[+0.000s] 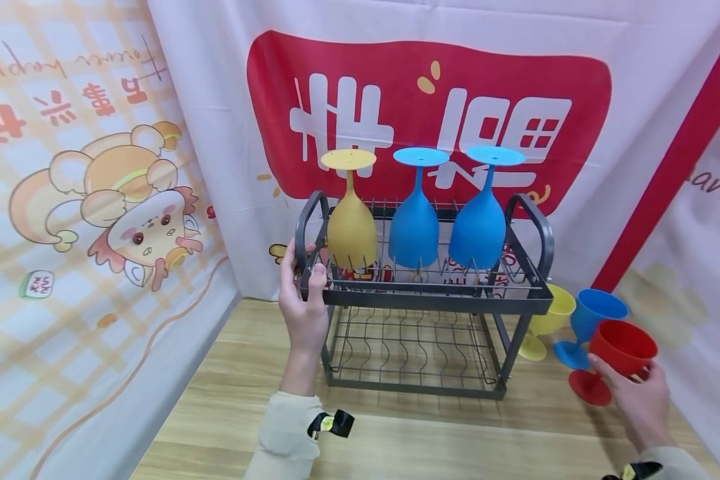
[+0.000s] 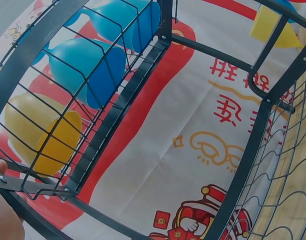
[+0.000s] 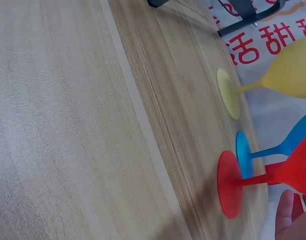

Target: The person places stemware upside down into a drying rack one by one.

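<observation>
In the head view my left hand (image 1: 304, 307) grips the left end of a two-tier black wire dish rack (image 1: 432, 300), its thumb over the top tier's rim. Upside down on that tier are a yellow goblet (image 1: 352, 227) and two blue goblets, one in the middle (image 1: 417, 227) and one at the right (image 1: 480, 227). Over to the right, my right hand (image 1: 642, 400) holds a red goblet (image 1: 621, 347) by its bowl. This goblet is upright, its foot at the tabletop; whether it touches is unclear. The right wrist view shows its red foot (image 3: 229, 185) and stem.
Behind the red goblet, a blue goblet (image 1: 597, 310) and a yellow goblet (image 1: 552, 310) stand upright on the wooden table (image 1: 426, 440), right of the rack. Printed cloth (image 1: 210, 133) hangs at the back and both sides. The rack's lower tier (image 1: 408, 347) holds no goblets.
</observation>
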Demonstrator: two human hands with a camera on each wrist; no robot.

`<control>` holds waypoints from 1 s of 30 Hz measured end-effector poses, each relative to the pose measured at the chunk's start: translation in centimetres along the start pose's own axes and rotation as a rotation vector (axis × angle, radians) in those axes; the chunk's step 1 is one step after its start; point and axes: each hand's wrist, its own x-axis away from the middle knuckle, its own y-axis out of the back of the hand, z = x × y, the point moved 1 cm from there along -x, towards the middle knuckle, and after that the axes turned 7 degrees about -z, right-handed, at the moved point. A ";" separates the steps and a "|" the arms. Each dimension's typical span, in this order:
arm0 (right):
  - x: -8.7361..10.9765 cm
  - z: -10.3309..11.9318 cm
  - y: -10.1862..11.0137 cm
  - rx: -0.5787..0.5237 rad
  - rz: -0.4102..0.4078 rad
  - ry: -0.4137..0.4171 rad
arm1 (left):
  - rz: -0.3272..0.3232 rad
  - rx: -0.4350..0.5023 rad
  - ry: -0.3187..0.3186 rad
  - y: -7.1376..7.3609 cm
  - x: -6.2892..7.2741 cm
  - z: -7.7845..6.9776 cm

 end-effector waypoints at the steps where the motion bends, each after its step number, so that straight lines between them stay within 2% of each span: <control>1: -0.1 -0.1 -0.1 0.004 0.002 0.004 | -0.001 -0.001 -0.001 0.0 0.0 0.0; 7: -0.3 -0.2 -0.3 -0.026 -0.004 -0.025 | -0.005 -0.007 -0.009 0.1 0.0 0.1; 10: -0.1 -0.3 -0.5 -0.071 -0.015 -0.059 | 0.000 -0.008 -0.010 0.0 0.0 0.2; 13: 0.4 -0.5 -0.5 -0.106 -0.024 -0.057 | 0.002 -0.009 -0.010 -0.1 0.1 0.2; 17: 1.3 -0.7 -0.3 -0.114 -0.024 -0.017 | 0.004 -0.006 -0.014 -0.1 0.0 0.2; 26: 3.8 -0.8 0.0 0.052 0.015 0.112 | 0.004 0.002 -0.026 0.0 0.0 0.3; 30: 5.4 -0.6 -0.1 0.075 0.030 0.154 | 0.003 0.000 -0.027 0.0 0.0 0.3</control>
